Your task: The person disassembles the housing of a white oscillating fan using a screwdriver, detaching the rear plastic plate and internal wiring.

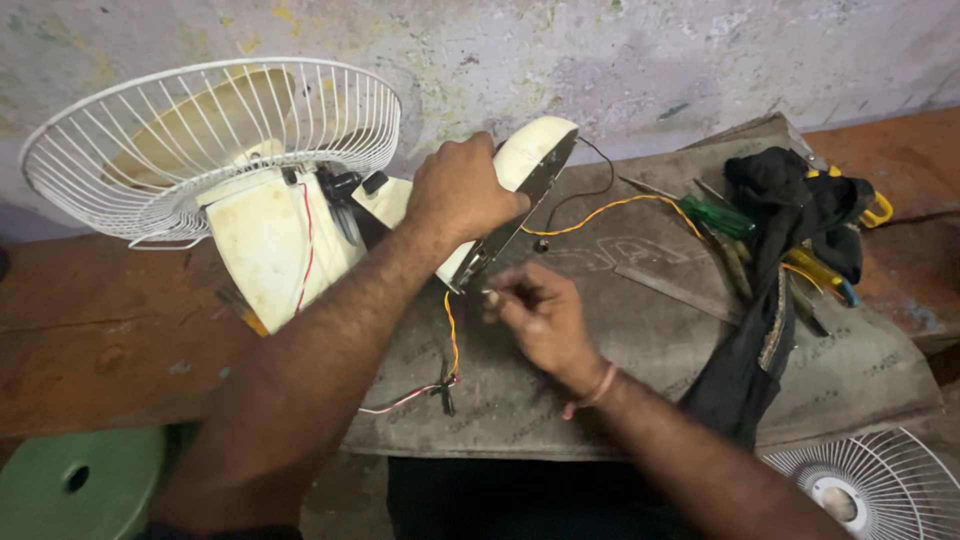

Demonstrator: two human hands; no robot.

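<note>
Left hand point(462, 190) closed around the cream fan base point(520, 165), tipped up on the grey mat point(640, 350) on the surface. Right hand point(540, 318) pinching something small, too tiny to tell, by the base's open underside. Probably working on the bottom plate. Needs a steady grip and careful fingers near the orange wire point(450, 335).

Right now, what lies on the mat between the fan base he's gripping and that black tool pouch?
In the head view, a yellow wire and a green-handled screwdriver lie between the fan base and the black pouch.
</note>
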